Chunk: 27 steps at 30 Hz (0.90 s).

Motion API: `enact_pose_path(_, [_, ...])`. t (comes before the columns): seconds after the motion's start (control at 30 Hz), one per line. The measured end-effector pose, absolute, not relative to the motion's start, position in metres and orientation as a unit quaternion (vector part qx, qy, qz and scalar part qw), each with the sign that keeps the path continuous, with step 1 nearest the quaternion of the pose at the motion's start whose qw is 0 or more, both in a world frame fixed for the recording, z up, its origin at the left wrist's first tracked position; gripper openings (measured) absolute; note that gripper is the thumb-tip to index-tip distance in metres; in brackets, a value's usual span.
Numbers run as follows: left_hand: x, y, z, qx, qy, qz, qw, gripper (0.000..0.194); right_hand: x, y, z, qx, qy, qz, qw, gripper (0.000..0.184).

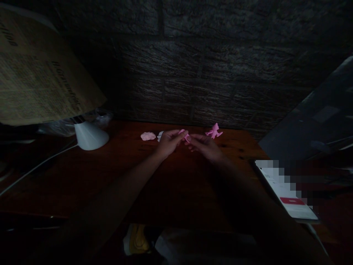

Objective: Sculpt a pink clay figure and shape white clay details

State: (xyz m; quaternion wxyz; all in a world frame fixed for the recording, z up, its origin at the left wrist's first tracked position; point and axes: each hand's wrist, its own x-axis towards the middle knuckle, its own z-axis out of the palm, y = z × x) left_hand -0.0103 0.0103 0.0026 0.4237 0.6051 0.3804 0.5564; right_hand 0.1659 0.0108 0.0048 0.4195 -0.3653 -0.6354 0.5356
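Pink modelling clay [187, 137] is pinched between the fingers of both hands over the back of the table. My left hand [170, 142] closes on its left side, thumb on top. From the other side my right hand [205, 145] grips it with thumb and curled fingers. The clay's full shape is hidden by the fingers. Behind my right hand stands a small pink figure [214, 131] with pointed parts. A pale pink flattened lump [148, 136] lies left of my left hand. Something white [159, 136] is partly covered by that hand.
A lamp with a white base [91, 136] and a printed paper shade [41, 73] stands at the left, its cable trailing forward. A tablet-like screen [286, 195] lies at the table's right edge. A dark brick wall [179, 62] rises behind the wooden table [110, 176].
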Motion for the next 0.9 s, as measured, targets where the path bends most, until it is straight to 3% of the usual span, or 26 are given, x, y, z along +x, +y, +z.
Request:
enact_pose_path(0.47, [-0.006,0.008,-0.006,0.714,0.359,0.507,0.322,0.033,0.164,0.018,-0.005,-0.403,-0.563,0.532,0.488,0.047])
enact_pose_path(0.73, [-0.007,0.012,-0.009,0.680,0.390,0.552,0.283,0.033,0.158,0.012,0.001,-0.388,-0.533,0.570,0.490,0.030])
enact_pose_path(0.9, [-0.005,0.008,-0.007,0.687,0.356,0.525,0.355,0.055,0.159,0.012,0.003,-0.373,-0.558,0.555,0.491,0.039])
